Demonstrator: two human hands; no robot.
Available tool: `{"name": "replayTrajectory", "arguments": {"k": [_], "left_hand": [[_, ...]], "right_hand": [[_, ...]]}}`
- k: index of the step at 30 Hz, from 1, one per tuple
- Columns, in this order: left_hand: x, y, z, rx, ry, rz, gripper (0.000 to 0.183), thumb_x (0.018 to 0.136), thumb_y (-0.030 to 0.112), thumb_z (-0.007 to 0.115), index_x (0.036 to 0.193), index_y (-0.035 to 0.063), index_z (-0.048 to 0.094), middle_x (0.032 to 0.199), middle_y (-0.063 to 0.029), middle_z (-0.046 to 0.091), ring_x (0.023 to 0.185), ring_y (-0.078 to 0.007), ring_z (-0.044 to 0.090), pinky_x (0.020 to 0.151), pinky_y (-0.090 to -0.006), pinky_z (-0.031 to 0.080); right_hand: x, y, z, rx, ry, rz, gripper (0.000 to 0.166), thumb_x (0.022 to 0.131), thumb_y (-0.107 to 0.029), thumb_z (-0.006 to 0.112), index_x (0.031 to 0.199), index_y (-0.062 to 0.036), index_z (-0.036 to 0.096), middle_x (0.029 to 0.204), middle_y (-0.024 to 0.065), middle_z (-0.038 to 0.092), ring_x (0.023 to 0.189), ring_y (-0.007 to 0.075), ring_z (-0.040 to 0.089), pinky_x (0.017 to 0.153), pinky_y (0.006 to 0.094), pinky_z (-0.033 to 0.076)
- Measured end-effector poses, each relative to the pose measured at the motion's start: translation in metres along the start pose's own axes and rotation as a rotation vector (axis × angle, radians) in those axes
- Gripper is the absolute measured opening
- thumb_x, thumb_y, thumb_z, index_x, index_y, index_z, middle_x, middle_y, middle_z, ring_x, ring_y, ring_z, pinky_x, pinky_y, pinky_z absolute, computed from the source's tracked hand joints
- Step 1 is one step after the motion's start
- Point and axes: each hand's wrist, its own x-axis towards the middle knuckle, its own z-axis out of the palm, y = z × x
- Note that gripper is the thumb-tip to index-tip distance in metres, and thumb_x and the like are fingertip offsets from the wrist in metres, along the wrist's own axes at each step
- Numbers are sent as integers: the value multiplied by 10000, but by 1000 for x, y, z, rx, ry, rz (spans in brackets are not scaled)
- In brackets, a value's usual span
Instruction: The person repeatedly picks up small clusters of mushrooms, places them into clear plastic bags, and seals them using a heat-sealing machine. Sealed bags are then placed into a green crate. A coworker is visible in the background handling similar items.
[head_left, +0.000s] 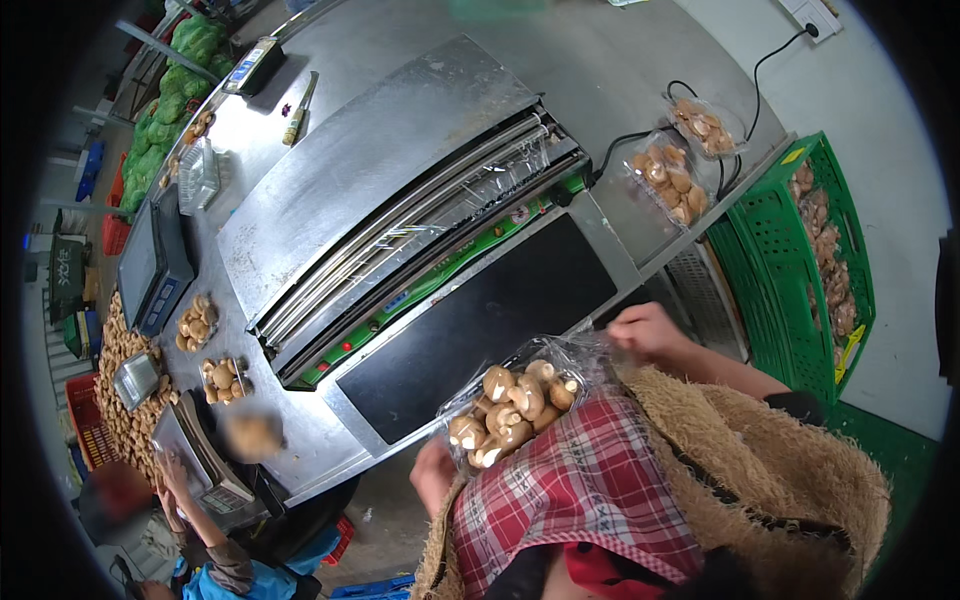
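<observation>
A clear tray of brown mushrooms (517, 409) is held between my hands, close against the red checked apron and tilted. My left hand (433, 476) grips the tray's left end; its fingertips are partly hidden. With its fingers closed, my right hand (646, 330) pinches the gathered clear film (589, 351) at the tray's right end. Beyond the tray lies the black plate (487, 322) of a film wrapping machine. Clear film (450, 217) stretches along the machine's rollers, behind a green control strip (442, 270).
Two wrapped mushroom packs (666, 180) (701, 127) lie beside black cables. A green crate (810, 277) stands at the right. Scales (154, 262), open mushroom trays (196, 322) and a knife (300, 112) occupy the metal table's left side. A co-worker's hands (174, 480) are over another scale.
</observation>
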Motion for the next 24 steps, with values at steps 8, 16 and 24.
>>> {"name": "replayTrajectory", "arguments": {"k": [8, 16, 24], "left_hand": [[15, -3, 54, -238, -592, 339, 151, 810, 152, 601, 829, 5, 574, 824, -80, 565, 746, -155, 529, 671, -275, 437], [-4, 142, 102, 134, -1548, 383, 742, 841, 572, 444, 1144, -96, 555, 1263, -239, 473, 1207, -334, 425, 1018, -451, 300], [-14, 111, 99, -89, -735, -299, 781, 895, 640, 227, 1178, -27, 517, 1082, -147, 603, 939, -236, 590, 834, -305, 462]], "right_hand": [[54, 44, 137, 63, -782, -441, 150, 819, -115, 594, 902, 5, 625, 800, -5, 620, 707, 73, 556, 625, 206, 447], [-18, -45, 120, -101, -989, -622, 177, 876, -179, 548, 887, -12, 605, 788, -25, 557, 763, 77, 521, 707, 232, 431], [-59, -59, 60, 129, -342, -699, 348, 865, -288, 564, 1059, 1, 560, 953, 29, 575, 908, 109, 534, 819, 276, 428]]}}
